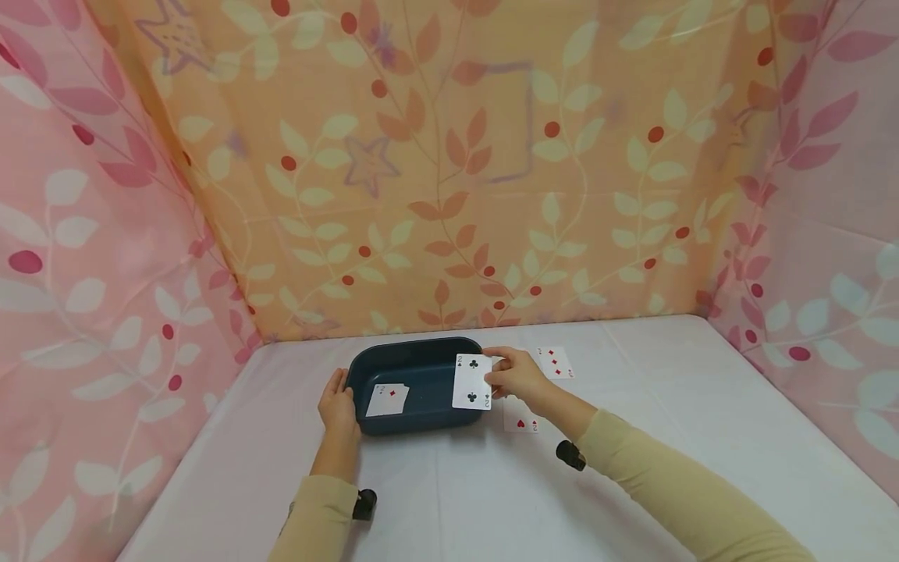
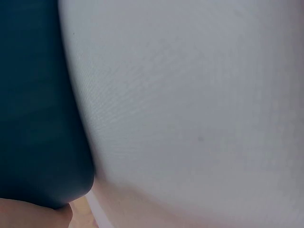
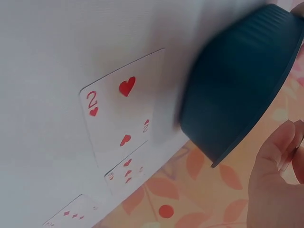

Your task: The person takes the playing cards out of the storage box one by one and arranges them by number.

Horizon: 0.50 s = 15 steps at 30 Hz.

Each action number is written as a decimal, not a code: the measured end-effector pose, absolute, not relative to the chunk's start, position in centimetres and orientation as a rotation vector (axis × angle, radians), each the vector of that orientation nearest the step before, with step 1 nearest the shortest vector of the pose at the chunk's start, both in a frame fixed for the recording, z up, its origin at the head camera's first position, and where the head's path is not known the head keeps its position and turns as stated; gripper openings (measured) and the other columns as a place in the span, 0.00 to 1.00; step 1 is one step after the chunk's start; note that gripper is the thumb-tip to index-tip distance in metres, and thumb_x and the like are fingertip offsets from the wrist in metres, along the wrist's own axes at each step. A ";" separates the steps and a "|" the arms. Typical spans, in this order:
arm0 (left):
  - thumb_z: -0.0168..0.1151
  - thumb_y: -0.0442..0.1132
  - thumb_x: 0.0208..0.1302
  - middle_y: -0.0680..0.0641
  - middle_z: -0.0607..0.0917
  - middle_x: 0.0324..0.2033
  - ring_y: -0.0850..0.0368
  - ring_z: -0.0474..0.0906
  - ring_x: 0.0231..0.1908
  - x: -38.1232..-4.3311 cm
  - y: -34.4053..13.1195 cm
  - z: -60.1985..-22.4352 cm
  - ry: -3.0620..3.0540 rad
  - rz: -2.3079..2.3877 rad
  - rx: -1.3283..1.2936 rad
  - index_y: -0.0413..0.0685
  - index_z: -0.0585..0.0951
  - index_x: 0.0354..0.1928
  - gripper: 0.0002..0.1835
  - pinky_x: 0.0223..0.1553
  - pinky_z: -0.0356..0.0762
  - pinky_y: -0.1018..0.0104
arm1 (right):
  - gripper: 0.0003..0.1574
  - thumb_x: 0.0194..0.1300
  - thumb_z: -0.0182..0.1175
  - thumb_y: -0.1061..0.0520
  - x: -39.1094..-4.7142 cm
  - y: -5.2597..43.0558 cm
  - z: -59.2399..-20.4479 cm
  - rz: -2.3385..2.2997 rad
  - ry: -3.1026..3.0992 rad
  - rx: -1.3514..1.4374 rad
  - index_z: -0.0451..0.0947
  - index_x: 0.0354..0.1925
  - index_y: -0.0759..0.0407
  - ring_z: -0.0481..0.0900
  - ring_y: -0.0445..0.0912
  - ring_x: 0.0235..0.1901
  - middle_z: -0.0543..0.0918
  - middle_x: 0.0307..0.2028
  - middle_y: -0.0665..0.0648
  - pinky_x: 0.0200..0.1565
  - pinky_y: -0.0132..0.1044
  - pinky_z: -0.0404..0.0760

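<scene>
A dark blue plastic basin [image 1: 414, 425] stands on the white table. At its left end my left hand [image 1: 337, 406] grips the rim; the left wrist view shows only the basin wall [image 2: 38, 104] and part of that hand [image 2: 33, 213]. My right hand [image 1: 520, 381] pinches a two of clubs [image 1: 472, 382] by its right edge, above the basin's right end. Inside the basin lies a small stack of cards [image 1: 386, 400], a red diamond on its top card. Below the right hand, a two of hearts [image 3: 114, 109] lies face up, partly hidden in the head view.
Beyond the two of hearts lie a three of hearts [image 3: 127, 166] and a three of diamonds [image 1: 556, 363]. White cloth covers the table [image 1: 449, 499]. A patterned orange curtain [image 1: 449, 195] hangs at the back, with pink curtains [image 1: 84, 273] at the sides.
</scene>
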<state>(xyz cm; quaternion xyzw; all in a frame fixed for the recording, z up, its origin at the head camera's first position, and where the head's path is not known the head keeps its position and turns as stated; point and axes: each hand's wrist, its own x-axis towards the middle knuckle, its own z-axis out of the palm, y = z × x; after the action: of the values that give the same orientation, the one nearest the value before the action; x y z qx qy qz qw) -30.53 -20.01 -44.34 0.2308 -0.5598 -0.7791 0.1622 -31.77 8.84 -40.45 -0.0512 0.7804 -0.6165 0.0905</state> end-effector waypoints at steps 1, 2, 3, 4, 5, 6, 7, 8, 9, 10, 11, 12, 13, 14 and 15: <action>0.35 0.23 0.73 0.45 0.61 0.72 0.53 0.53 0.72 -30.5 -20.0 -44.3 -1.593 -2.225 0.656 0.42 0.58 0.74 0.28 0.70 0.49 0.61 | 0.33 0.62 0.61 0.69 -31.7 9.0 -40.5 -1.832 2.324 -0.150 0.68 0.65 0.65 0.78 0.48 0.26 0.78 0.33 0.61 0.35 0.41 0.85; 0.35 0.23 0.73 0.45 0.61 0.72 0.53 0.53 0.72 -30.5 -20.0 -44.3 -1.591 -2.227 0.652 0.42 0.58 0.74 0.28 0.70 0.49 0.62 | 0.33 0.63 0.61 0.69 -31.7 9.3 -40.4 -1.831 2.329 -0.151 0.68 0.65 0.65 0.79 0.48 0.26 0.78 0.33 0.61 0.35 0.41 0.85; 0.35 0.23 0.73 0.44 0.61 0.72 0.53 0.52 0.72 -30.5 -20.1 -44.3 -1.593 -2.225 0.650 0.42 0.58 0.74 0.29 0.70 0.49 0.61 | 0.33 0.63 0.60 0.69 -31.7 9.5 -40.4 -1.830 2.329 -0.151 0.68 0.66 0.65 0.79 0.49 0.27 0.79 0.33 0.62 0.36 0.42 0.85; 0.35 0.23 0.73 0.44 0.61 0.72 0.53 0.52 0.72 -30.6 -20.1 -44.3 -1.597 -2.222 0.650 0.42 0.58 0.74 0.29 0.70 0.49 0.61 | 0.33 0.63 0.60 0.69 -31.6 9.7 -40.3 -1.830 2.330 -0.149 0.68 0.66 0.65 0.79 0.49 0.27 0.79 0.33 0.62 0.37 0.43 0.85; 0.35 0.23 0.73 0.44 0.61 0.72 0.53 0.52 0.72 -30.6 -20.1 -44.4 -1.597 -2.222 0.648 0.42 0.57 0.74 0.29 0.70 0.49 0.61 | 0.33 0.63 0.60 0.69 -31.5 9.8 -40.3 -1.829 2.332 -0.148 0.68 0.66 0.65 0.79 0.48 0.27 0.79 0.33 0.62 0.37 0.44 0.85; 0.35 0.23 0.73 0.44 0.61 0.72 0.53 0.52 0.72 -30.6 -20.1 -44.4 -1.601 -2.220 0.649 0.42 0.57 0.74 0.29 0.70 0.49 0.61 | 0.33 0.63 0.60 0.69 -31.5 10.0 -40.2 -1.827 2.334 -0.145 0.68 0.66 0.65 0.79 0.49 0.27 0.79 0.33 0.62 0.37 0.44 0.85; 0.35 0.23 0.73 0.44 0.61 0.72 0.53 0.52 0.72 -30.6 -20.1 -44.4 -1.600 -2.220 0.650 0.42 0.57 0.74 0.29 0.70 0.49 0.61 | 0.33 0.63 0.60 0.68 -31.4 10.1 -40.1 -1.824 2.337 -0.142 0.67 0.66 0.66 0.79 0.49 0.26 0.79 0.33 0.62 0.38 0.44 0.85; 0.35 0.23 0.73 0.44 0.60 0.72 0.53 0.52 0.72 -30.6 -20.1 -44.4 -1.599 -2.221 0.649 0.42 0.57 0.74 0.29 0.70 0.49 0.61 | 0.33 0.63 0.60 0.69 -31.3 10.3 -40.1 -1.822 2.337 -0.146 0.67 0.66 0.66 0.79 0.49 0.26 0.79 0.33 0.62 0.38 0.45 0.85; 0.35 0.23 0.73 0.44 0.61 0.72 0.53 0.52 0.72 -30.6 -20.1 -44.4 -1.599 -2.221 0.648 0.42 0.57 0.74 0.29 0.70 0.49 0.61 | 0.33 0.63 0.60 0.69 -31.2 10.5 -40.1 -1.824 2.337 -0.141 0.67 0.66 0.66 0.79 0.49 0.26 0.79 0.33 0.62 0.38 0.45 0.85; 0.35 0.23 0.73 0.44 0.60 0.72 0.53 0.52 0.72 -30.6 -20.1 -44.4 -1.596 -2.223 0.647 0.42 0.57 0.74 0.29 0.70 0.49 0.62 | 0.33 0.63 0.60 0.69 -31.1 10.6 -40.0 -1.826 2.338 -0.135 0.68 0.65 0.66 0.79 0.49 0.26 0.79 0.33 0.62 0.37 0.44 0.85; 0.34 0.23 0.73 0.44 0.60 0.72 0.53 0.52 0.72 -30.6 -20.1 -44.3 -1.594 -2.224 0.644 0.42 0.57 0.74 0.29 0.70 0.49 0.62 | 0.32 0.62 0.60 0.69 -31.1 10.8 -40.0 -1.827 2.339 -0.130 0.68 0.65 0.66 0.79 0.49 0.26 0.79 0.33 0.62 0.36 0.43 0.85; 0.34 0.23 0.73 0.44 0.60 0.72 0.53 0.52 0.72 -30.6 -20.1 -44.3 -1.593 -2.225 0.642 0.41 0.57 0.74 0.29 0.70 0.49 0.62 | 0.32 0.62 0.60 0.69 -31.0 10.9 -40.0 -1.826 2.340 -0.127 0.68 0.65 0.66 0.79 0.49 0.27 0.79 0.33 0.62 0.36 0.43 0.85; 0.34 0.22 0.73 0.44 0.60 0.72 0.53 0.52 0.72 -30.5 -20.1 -44.3 -1.588 -2.228 0.638 0.41 0.57 0.74 0.29 0.70 0.49 0.62 | 0.32 0.62 0.60 0.69 -31.0 11.1 -39.9 -1.822 2.346 -0.122 0.68 0.65 0.65 0.79 0.49 0.27 0.78 0.34 0.62 0.36 0.43 0.85; 0.34 0.22 0.73 0.44 0.60 0.72 0.53 0.52 0.72 -30.5 -20.0 -44.3 -1.588 -2.228 0.636 0.41 0.57 0.74 0.29 0.70 0.49 0.62 | 0.32 0.62 0.61 0.69 -30.9 11.3 -39.9 -1.821 2.350 -0.115 0.69 0.65 0.65 0.79 0.49 0.27 0.78 0.34 0.62 0.37 0.44 0.85; 0.34 0.22 0.72 0.44 0.60 0.72 0.53 0.52 0.72 -30.5 -20.0 -44.3 -1.585 -2.230 0.635 0.40 0.57 0.74 0.29 0.70 0.49 0.62 | 0.32 0.62 0.61 0.69 -30.9 11.5 -39.9 -1.816 2.355 -0.111 0.69 0.65 0.65 0.79 0.49 0.28 0.78 0.34 0.62 0.38 0.45 0.85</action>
<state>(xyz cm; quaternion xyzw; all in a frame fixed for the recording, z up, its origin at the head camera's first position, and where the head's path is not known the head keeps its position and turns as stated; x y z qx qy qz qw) -30.49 -20.02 -44.31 0.2228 -0.5566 -0.7830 0.1656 -30.86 11.50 -39.87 -0.0371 0.7886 -0.6081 0.0829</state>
